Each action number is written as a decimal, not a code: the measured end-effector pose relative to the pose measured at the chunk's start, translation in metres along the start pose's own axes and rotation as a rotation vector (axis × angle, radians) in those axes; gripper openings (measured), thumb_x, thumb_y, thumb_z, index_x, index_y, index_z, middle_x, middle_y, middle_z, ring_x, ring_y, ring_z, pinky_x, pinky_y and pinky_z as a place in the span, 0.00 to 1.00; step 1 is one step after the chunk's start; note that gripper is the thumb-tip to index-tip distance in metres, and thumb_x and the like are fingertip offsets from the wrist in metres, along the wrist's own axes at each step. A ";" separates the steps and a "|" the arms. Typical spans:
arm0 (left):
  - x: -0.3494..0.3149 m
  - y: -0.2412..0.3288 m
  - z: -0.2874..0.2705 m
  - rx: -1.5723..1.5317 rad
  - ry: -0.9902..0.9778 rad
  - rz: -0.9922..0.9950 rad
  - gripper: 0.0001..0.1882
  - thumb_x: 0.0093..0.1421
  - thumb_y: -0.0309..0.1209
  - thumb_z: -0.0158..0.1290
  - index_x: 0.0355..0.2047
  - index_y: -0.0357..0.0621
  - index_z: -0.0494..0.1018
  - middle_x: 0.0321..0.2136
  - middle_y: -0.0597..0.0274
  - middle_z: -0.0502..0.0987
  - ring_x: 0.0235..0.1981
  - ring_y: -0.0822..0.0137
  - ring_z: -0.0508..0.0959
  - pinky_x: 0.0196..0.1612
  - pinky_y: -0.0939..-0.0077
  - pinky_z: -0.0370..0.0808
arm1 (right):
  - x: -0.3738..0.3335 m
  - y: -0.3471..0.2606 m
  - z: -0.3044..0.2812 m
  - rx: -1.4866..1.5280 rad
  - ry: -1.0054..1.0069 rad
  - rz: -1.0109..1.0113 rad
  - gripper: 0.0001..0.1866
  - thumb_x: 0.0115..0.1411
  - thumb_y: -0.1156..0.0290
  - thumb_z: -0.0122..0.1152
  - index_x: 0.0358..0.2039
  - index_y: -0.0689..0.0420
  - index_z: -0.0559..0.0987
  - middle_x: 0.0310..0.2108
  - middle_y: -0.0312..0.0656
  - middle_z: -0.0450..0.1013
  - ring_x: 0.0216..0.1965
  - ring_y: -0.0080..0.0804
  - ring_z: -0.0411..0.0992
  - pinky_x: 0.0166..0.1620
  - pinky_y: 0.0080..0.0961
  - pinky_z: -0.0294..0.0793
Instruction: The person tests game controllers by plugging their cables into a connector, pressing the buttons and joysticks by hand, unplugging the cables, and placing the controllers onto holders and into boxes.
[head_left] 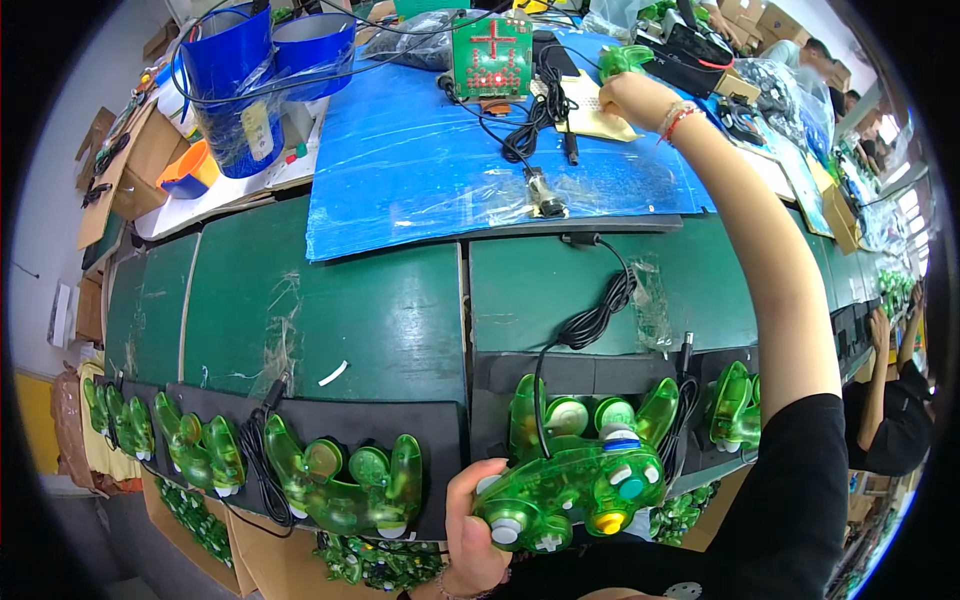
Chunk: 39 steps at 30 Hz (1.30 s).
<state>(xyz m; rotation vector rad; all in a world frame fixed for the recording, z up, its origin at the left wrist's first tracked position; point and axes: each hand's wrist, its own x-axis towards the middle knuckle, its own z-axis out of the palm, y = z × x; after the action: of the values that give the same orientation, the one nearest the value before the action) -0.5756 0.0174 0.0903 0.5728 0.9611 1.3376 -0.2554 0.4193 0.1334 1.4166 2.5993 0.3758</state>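
Observation:
My left hand (474, 530) grips the left side of a translucent green game controller (575, 490), its face with buttons and sticks turned up. A black cable (597, 312) runs from it, coiled and tied, across the green table. My right arm stretches to the far side, where my right hand (640, 102) is closed over a pale yellow pad (596, 118). Just beyond its fingers is a green translucent controller piece (624, 60); what the fingers hold, if anything, is hidden. Left of that hand, a green circuit board (492, 58) with lit red lights stands upright.
Several green controllers (340, 480) lie face down on black foam mats (440, 430) along the near edge. Boxes of green controller parts (375, 562) stand below. Blue bins (228, 90) rise at the far left beside a blue sheet (400, 170). Other people (890, 410) work at right.

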 end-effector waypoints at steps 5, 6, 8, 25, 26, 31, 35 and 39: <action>-0.001 0.002 0.001 -0.025 -0.045 -0.034 0.34 0.59 0.54 0.38 0.50 0.34 0.56 0.36 0.58 0.67 0.36 0.67 0.72 0.39 0.73 0.71 | -0.006 0.000 -0.001 0.075 0.012 -0.006 0.06 0.50 0.73 0.54 0.27 0.59 0.78 0.26 0.47 0.74 0.32 0.43 0.74 0.35 0.32 0.72; -0.001 0.002 0.002 -0.018 -0.036 -0.024 0.34 0.59 0.54 0.38 0.50 0.34 0.56 0.36 0.57 0.67 0.36 0.67 0.72 0.39 0.73 0.71 | -0.004 -0.004 -0.001 0.016 -0.020 0.027 0.06 0.50 0.73 0.53 0.28 0.59 0.77 0.28 0.47 0.74 0.33 0.42 0.73 0.37 0.32 0.72; 0.000 0.005 0.002 -0.010 -0.029 -0.018 0.33 0.59 0.54 0.38 0.50 0.34 0.56 0.36 0.57 0.67 0.36 0.67 0.72 0.39 0.73 0.71 | -0.006 -0.007 -0.003 0.001 -0.012 0.022 0.06 0.50 0.73 0.53 0.28 0.59 0.77 0.29 0.47 0.74 0.34 0.42 0.73 0.37 0.32 0.72; 0.000 0.007 0.007 0.037 -0.126 -0.031 0.33 0.60 0.53 0.37 0.50 0.33 0.55 0.35 0.56 0.67 0.36 0.66 0.72 0.39 0.74 0.70 | -0.021 -0.012 0.001 0.093 0.123 0.050 0.07 0.52 0.70 0.53 0.27 0.59 0.77 0.31 0.45 0.73 0.32 0.43 0.73 0.37 0.33 0.72; 0.000 0.007 0.006 0.038 -0.125 -0.033 0.33 0.60 0.53 0.37 0.50 0.33 0.55 0.35 0.56 0.67 0.36 0.66 0.72 0.39 0.74 0.70 | -0.019 -0.013 0.000 0.028 0.082 0.075 0.07 0.52 0.71 0.53 0.27 0.59 0.78 0.31 0.45 0.73 0.33 0.42 0.73 0.38 0.32 0.73; 0.000 0.011 0.009 0.008 -0.146 -0.076 0.34 0.59 0.54 0.37 0.50 0.33 0.54 0.36 0.55 0.67 0.37 0.66 0.72 0.40 0.72 0.70 | -0.012 -0.018 -0.009 -0.142 -0.019 0.017 0.05 0.51 0.73 0.53 0.27 0.59 0.76 0.31 0.45 0.73 0.33 0.42 0.73 0.36 0.32 0.72; -0.002 0.011 0.007 -0.055 -0.197 -0.076 0.34 0.61 0.52 0.37 0.53 0.30 0.54 0.42 0.52 0.66 0.42 0.68 0.69 0.45 0.76 0.66 | -0.005 -0.028 -0.011 -0.281 -0.062 -0.008 0.04 0.50 0.74 0.52 0.25 0.59 0.75 0.26 0.46 0.73 0.30 0.41 0.74 0.34 0.33 0.73; -0.002 0.013 0.011 -0.013 -0.184 -0.077 0.33 0.60 0.53 0.37 0.52 0.33 0.54 0.40 0.53 0.67 0.39 0.65 0.72 0.42 0.71 0.70 | -0.008 -0.026 -0.007 -0.260 -0.004 -0.003 0.03 0.50 0.74 0.52 0.24 0.59 0.74 0.23 0.46 0.73 0.28 0.43 0.74 0.32 0.34 0.73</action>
<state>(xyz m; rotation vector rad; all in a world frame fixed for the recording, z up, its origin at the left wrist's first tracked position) -0.5731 0.0198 0.1068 0.6307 0.8158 1.1995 -0.2740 0.3980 0.1326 1.3228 2.4399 0.6811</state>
